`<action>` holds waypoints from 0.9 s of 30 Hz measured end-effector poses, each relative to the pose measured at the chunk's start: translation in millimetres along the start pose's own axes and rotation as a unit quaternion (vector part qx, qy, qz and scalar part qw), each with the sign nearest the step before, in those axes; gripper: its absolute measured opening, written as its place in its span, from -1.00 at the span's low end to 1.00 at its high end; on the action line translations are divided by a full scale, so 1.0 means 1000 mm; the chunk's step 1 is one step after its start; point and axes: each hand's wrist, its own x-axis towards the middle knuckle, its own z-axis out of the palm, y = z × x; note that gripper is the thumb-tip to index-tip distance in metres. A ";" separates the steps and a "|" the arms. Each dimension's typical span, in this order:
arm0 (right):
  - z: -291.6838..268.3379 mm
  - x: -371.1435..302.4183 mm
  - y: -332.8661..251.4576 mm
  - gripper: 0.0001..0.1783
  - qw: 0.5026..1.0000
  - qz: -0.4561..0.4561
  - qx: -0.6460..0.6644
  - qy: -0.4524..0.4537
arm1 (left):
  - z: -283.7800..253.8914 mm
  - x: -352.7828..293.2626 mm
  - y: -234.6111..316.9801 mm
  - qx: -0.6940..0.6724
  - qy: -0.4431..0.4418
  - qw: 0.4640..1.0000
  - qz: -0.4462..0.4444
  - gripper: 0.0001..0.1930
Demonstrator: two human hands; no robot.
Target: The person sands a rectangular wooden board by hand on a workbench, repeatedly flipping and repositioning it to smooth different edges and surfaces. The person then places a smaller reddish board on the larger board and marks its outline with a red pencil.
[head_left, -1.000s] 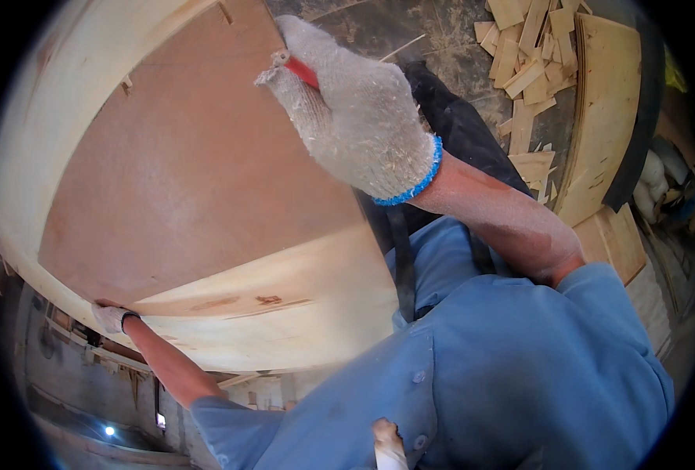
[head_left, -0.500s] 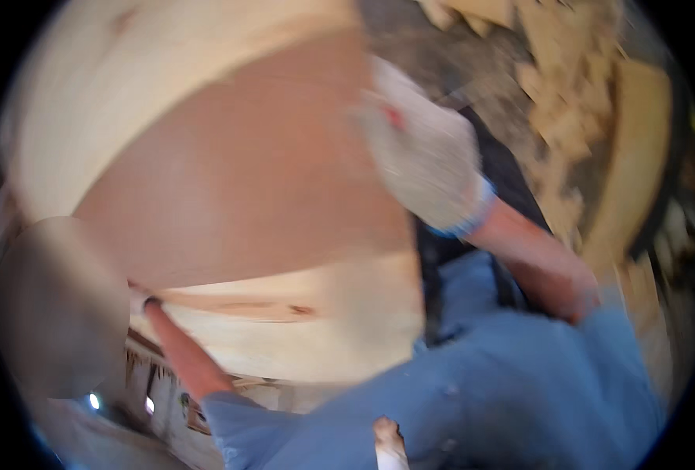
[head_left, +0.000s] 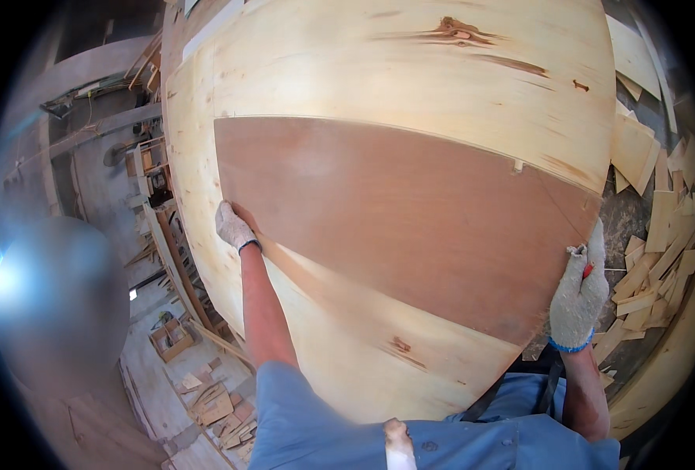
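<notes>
A long reddish-brown wood sheet (head_left: 379, 211) lies across a large pale plywood sheet (head_left: 394, 66) with dark knots. Its lower left edge looks slightly raised over the pale wood. My left hand (head_left: 234, 227), in a whitish knit glove, grips the brown sheet's left end, fingertips partly hidden. At the right end, my right hand (head_left: 578, 301) holds the sheet's edge near its corner; the glove is worn, with a blue cuff. A small red spot (head_left: 588, 270) shows at that glove, too small to identify.
Scrap wood pieces (head_left: 649, 270) lie heaped on the floor at right. On the left floor are more offcuts (head_left: 214, 403) and a small wooden box (head_left: 171, 338). A blurred grey rounded shape (head_left: 61, 305) covers part of the left view.
The view has shifted and sharpened from a blur. Both ends of the brown sheet now show, and its whole length lies over the pale plywood, with my hands at opposite ends.
</notes>
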 end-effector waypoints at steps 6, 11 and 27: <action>-0.005 0.004 -0.001 -0.44 0.989 -0.086 -0.118 0.005 | 0.006 0.012 -0.012 0.108 -0.029 0.992 0.053 -0.70; -0.011 0.010 -0.001 -0.47 0.980 -0.107 -0.165 -0.034 | -0.010 0.011 -0.016 -0.064 -0.134 0.987 -0.056 -0.68; -0.014 0.011 0.003 -0.29 0.985 -0.106 -0.133 -0.042 | 0.007 0.009 -0.003 0.044 -0.001 0.998 -0.045 -0.63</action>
